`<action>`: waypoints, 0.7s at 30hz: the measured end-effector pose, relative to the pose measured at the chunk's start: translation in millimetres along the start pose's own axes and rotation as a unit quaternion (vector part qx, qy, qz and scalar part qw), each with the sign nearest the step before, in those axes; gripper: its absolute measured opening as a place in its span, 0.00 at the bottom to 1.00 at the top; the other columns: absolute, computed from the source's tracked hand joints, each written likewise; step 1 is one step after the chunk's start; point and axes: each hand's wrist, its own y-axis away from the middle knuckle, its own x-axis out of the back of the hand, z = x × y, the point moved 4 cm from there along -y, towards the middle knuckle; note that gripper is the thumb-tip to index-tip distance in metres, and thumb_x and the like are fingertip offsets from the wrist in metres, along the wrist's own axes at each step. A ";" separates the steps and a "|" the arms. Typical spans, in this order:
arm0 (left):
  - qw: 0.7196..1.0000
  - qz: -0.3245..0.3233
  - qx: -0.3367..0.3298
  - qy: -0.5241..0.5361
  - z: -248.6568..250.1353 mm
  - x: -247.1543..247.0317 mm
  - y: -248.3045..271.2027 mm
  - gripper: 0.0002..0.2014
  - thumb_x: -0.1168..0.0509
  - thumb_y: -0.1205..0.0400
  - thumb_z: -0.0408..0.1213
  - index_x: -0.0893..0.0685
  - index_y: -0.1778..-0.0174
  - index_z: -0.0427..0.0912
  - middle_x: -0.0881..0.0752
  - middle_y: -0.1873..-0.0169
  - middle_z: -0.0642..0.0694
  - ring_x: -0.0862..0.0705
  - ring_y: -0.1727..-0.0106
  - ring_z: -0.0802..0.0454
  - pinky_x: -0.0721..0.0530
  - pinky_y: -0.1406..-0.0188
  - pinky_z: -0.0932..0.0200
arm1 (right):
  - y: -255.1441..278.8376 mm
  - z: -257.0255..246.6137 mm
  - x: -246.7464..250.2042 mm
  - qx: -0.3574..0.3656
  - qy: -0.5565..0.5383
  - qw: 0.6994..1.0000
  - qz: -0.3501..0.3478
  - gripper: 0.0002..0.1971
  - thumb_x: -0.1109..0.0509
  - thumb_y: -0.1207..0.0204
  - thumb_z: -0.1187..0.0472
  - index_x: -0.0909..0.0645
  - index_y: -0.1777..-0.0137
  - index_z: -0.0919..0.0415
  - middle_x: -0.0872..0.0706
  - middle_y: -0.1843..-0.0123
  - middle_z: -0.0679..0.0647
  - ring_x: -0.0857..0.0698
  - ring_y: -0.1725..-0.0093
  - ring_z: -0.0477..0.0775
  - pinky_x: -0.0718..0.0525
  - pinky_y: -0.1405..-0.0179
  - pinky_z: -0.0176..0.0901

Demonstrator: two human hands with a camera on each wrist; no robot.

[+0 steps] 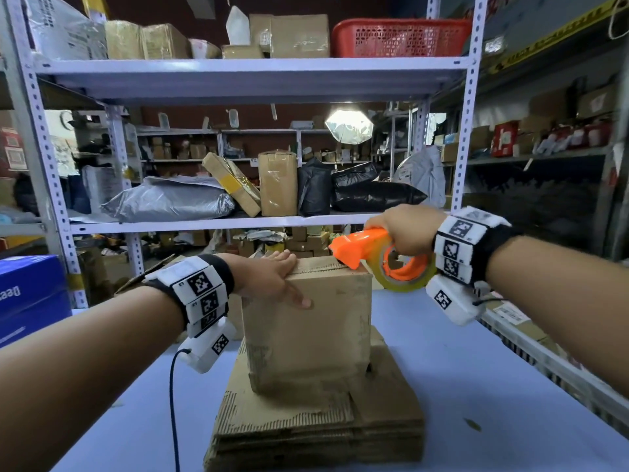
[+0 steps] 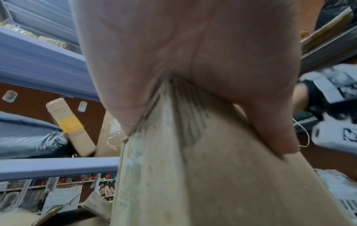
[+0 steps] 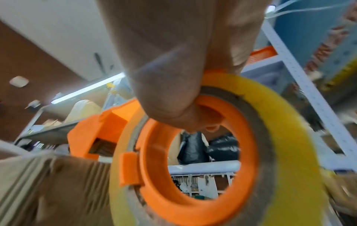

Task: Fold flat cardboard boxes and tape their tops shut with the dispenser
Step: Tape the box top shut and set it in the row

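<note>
Cardboard box stands upright and already folded on a stack of flat cardboard blanks at the middle of the bench. The left hand lies spread over the box's top near-left edge, fingers straight across the closed flaps and thumb down the front face, pressing them shut. The right hand is curled tight around the orange tape dispenser, fingers hooked through the ring that carries the yellowish tape roll; its nose sits at the top right edge of the box, touching or nearly so. Folding of this box looks finished, and taping seems only to be starting, since no strip shows across the top seam from here. The blanks underneath suggest that several more boxes are left to fold and tape.
</note>
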 end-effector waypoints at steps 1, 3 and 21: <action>1.000 0.000 0.000 0.003 0.3 -0.1 -0.4 0.56 0.32 0.24 0.68 0.59 0.10 0.49 0.63 0.11 0.51 0.64 0.12 0.53 0.64 0.16 0.44 | 7.1 4.5 -11.0 -0.009 -0.032 0.999 0.014 0.23 0.35 0.26 0.67 0.22 0.37 0.40 0.15 0.51 0.45 0.16 0.49 0.56 0.19 0.59 0.48; 1.000 0.002 0.000 0.007 0.4 -0.2 -0.9 0.56 0.32 0.24 0.67 0.58 0.10 0.49 0.62 0.11 0.52 0.64 0.12 0.52 0.64 0.16 0.44 | 17.4 10.8 -31.0 -0.027 -0.096 0.994 0.050 0.23 0.36 0.25 0.69 0.23 0.38 0.40 0.14 0.45 0.48 0.16 0.46 0.57 0.15 0.50 0.55; 0.998 0.005 0.000 0.055 -7.3 -4.1 -6.9 0.58 0.29 0.31 0.69 0.54 0.11 0.56 0.58 0.11 0.58 0.58 0.12 0.53 0.58 0.15 0.44 | 75.8 28.5 -168.6 -0.122 -0.406 0.903 0.074 0.28 0.42 0.28 0.83 0.22 0.40 0.50 0.11 0.45 0.60 0.14 0.43 0.65 0.15 0.46 0.59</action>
